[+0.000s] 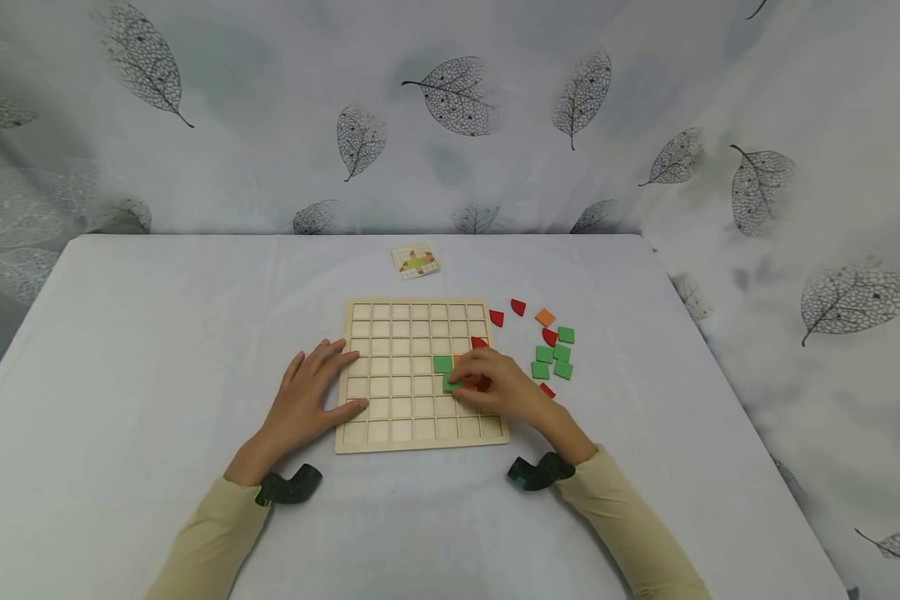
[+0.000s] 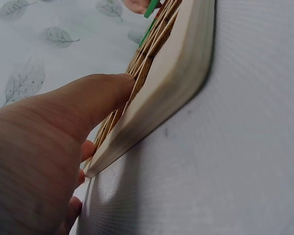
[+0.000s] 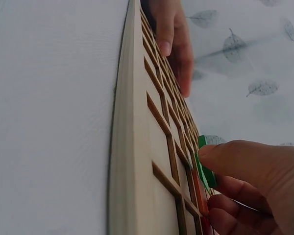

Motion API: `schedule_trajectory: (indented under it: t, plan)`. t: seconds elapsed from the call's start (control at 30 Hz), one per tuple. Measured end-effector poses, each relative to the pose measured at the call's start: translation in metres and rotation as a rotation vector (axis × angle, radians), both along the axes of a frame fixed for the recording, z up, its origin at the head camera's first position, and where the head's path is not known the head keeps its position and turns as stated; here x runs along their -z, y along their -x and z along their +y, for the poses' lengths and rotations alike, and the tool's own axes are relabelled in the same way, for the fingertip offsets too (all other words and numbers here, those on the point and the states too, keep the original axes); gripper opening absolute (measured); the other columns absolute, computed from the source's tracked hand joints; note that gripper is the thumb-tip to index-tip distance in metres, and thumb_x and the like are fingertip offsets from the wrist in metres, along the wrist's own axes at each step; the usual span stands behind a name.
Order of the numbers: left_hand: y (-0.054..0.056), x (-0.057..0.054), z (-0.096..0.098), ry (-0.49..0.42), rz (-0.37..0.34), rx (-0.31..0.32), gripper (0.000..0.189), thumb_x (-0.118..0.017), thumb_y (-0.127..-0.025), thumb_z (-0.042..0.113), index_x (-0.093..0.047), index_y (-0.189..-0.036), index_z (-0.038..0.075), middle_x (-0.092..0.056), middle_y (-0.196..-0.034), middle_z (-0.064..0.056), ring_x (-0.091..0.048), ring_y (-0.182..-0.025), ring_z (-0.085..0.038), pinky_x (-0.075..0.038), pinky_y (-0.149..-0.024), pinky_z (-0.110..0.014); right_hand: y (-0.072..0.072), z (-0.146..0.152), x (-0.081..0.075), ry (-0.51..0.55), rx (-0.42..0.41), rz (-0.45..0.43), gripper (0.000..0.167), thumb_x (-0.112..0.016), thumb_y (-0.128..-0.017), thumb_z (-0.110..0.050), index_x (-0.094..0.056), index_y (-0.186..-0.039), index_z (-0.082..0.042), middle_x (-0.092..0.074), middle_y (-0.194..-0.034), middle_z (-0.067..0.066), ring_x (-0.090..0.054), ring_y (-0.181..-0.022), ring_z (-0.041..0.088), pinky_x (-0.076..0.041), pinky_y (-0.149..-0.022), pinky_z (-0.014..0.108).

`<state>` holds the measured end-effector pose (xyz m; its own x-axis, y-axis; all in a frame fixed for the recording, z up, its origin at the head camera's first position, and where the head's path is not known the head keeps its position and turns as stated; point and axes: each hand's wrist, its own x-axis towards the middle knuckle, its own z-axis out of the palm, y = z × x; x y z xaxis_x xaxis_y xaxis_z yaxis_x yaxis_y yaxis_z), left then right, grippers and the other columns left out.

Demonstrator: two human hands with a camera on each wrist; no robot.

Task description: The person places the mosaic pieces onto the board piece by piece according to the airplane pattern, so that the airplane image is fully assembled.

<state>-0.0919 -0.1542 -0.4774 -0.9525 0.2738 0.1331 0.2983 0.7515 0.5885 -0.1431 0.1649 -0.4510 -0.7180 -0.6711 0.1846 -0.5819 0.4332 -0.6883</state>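
Note:
A wooden grid board [image 1: 390, 447] lies on the white table. My left hand [image 1: 300, 407] rests at its left side, fingers straight, with the thumb and fingertips touching the rim. With my right hand [image 1: 506, 385] I pinch a green square tile [image 3: 206, 164] over the right half of the grid; in the right wrist view it stands tilted between thumb and fingers. Another green tile [image 1: 442, 364] lies in a cell just beyond. A red quarter-round piece [image 1: 479, 342] sits near the right rim. Orange and red pieces under my right hand are partly hidden.
Right of the board lie several loose green tiles [image 1: 543, 354], an orange tile [image 1: 545, 317] and several red quarter-round pieces [image 1: 518, 307]. A small pattern card [image 1: 416, 261] lies behind the board. Leaf-printed cloth [image 1: 255, 117] hangs behind the table.

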Motion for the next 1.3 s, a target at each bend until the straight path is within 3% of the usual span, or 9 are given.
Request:
schedule_trajectory:
  t: [0.6, 1.03, 1.3]
  plan:
    - [0.0012, 0.0006, -0.0006, 0.018, 0.006, -0.001, 0.073, -0.075, -0.083, 0.039, -0.047, -0.142, 0.008, -0.034, -0.153, -0.016, -0.021, -0.146, -0.036, -0.006, -0.118, -0.055, 0.0, -0.0084, 0.0026, -0.087, -0.002, -0.001, 0.012, -0.075, -0.087, -0.014, -0.073, -0.098, -0.012, -0.065, -0.111, 0.003, -0.055, -0.109, 0.021, -0.048, -0.09, 0.037]
    - [0.0005, -0.0003, 0.0011, 0.018, 0.012, 0.0, 0.07, -0.073, -0.084, 0.039, -0.048, -0.142, 0.008, -0.035, -0.153, -0.016, -0.021, -0.146, -0.036, -0.008, -0.117, -0.056, -0.0004, -0.0083, 0.0039, -0.076, -0.005, 0.018, 0.01, -0.074, -0.087, -0.012, -0.075, -0.097, -0.01, -0.064, -0.109, 0.004, -0.054, -0.108, 0.021, -0.049, -0.088, 0.036]
    - [0.0, 0.0005, 0.0006, 0.0, 0.027, 0.003, 0.07, -0.074, -0.083, 0.038, -0.048, -0.141, 0.008, -0.035, -0.152, -0.018, -0.022, -0.145, -0.038, -0.009, -0.116, -0.057, -0.0015, -0.0047, 0.002, 0.003, -0.003, 0.032, 0.011, -0.073, -0.088, -0.009, -0.074, -0.099, -0.009, -0.064, -0.107, 0.003, -0.055, -0.097, 0.018, -0.05, -0.079, 0.03]
